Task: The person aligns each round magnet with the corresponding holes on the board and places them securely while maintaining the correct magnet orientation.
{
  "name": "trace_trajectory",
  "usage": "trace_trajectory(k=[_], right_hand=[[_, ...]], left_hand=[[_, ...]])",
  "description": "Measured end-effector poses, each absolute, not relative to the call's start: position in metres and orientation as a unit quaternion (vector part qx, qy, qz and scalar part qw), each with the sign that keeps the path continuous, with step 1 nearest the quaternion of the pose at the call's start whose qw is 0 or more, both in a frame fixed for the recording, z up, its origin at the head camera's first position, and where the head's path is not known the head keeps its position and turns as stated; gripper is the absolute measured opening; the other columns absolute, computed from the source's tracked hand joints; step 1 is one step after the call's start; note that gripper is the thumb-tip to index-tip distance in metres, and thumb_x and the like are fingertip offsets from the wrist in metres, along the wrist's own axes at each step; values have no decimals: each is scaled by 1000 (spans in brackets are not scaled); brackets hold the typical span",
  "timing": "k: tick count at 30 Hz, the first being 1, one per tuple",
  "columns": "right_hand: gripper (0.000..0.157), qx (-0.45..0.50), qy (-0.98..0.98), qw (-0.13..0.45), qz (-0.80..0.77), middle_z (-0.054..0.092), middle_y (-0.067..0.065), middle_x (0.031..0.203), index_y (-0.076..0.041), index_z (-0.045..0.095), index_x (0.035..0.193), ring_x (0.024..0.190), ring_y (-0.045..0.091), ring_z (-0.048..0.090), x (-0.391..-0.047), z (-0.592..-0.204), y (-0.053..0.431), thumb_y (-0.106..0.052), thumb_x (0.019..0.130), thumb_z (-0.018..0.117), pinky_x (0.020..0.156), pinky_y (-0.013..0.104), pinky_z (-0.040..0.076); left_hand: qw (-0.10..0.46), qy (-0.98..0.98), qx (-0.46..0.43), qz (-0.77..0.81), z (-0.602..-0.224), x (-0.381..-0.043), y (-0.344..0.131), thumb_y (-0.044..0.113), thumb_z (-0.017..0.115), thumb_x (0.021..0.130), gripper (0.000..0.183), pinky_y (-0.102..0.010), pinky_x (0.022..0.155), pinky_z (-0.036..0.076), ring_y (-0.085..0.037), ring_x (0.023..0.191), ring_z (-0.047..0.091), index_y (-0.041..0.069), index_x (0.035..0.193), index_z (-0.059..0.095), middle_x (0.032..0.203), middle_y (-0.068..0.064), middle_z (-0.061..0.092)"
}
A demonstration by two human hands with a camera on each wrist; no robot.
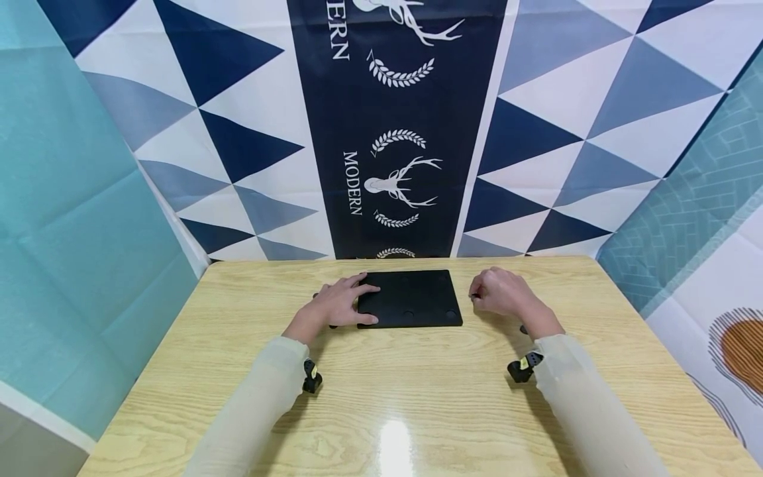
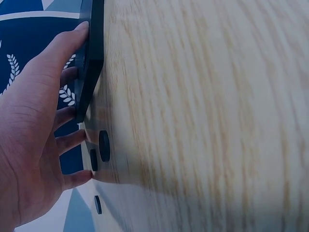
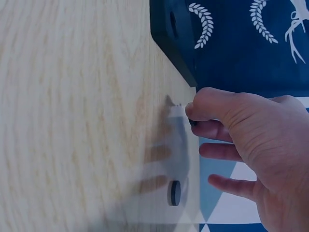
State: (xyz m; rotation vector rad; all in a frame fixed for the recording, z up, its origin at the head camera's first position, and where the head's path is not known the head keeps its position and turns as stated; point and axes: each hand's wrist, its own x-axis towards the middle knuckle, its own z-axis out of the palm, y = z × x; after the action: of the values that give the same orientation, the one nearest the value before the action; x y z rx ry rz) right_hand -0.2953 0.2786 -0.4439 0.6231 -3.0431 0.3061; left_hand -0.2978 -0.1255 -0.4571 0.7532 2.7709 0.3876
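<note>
A flat black board (image 1: pixel 411 291) with shallow round recesses lies at the back middle of the table. My left hand (image 1: pixel 338 301) rests over its left end, fingers spread and the thumb at the front corner. To the right of the board, my right hand (image 1: pixel 505 291) pinches a small black disc (image 3: pixel 193 122) between thumb and index finger, mostly hidden by them. The other fingers of that hand are loosely bent. Another black disc (image 3: pixel 175 193) lies on the table below the right hand. Several discs (image 2: pixel 104 146) lie under and beside the left hand.
The light wooden table (image 1: pixel 387 391) ends just behind the board, where a patterned cloth (image 1: pixel 405 132) hangs. Teal sheeting (image 1: pixel 89 218) hangs on the left side. A small black camera (image 1: pixel 521 371) sits on the right wrist, another (image 1: pixel 312 377) on the left.
</note>
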Motion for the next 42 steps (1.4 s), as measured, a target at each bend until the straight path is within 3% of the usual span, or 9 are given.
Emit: trace_trajectory(k=[16, 42], right_hand=[[10, 195, -975, 18, 107, 82, 3, 100, -17, 89, 98, 94, 25, 71, -291, -443, 273, -15, 92, 82, 70, 44, 59], [12, 209, -973, 31, 90, 81, 3, 102, -16, 88, 102, 102, 29, 72, -279, -437, 261, -18, 91, 86, 78, 53, 62]], left_hand=[[125, 949, 256, 134, -458, -299, -126, 68, 70, 103, 79, -82, 132, 26, -45, 175, 27, 37, 172, 48, 192, -6, 20], [131, 948, 253, 139, -456, -300, -125, 67, 71, 103, 79, -84, 133, 23, -47, 175, 27, 37, 172, 48, 192, -6, 20]])
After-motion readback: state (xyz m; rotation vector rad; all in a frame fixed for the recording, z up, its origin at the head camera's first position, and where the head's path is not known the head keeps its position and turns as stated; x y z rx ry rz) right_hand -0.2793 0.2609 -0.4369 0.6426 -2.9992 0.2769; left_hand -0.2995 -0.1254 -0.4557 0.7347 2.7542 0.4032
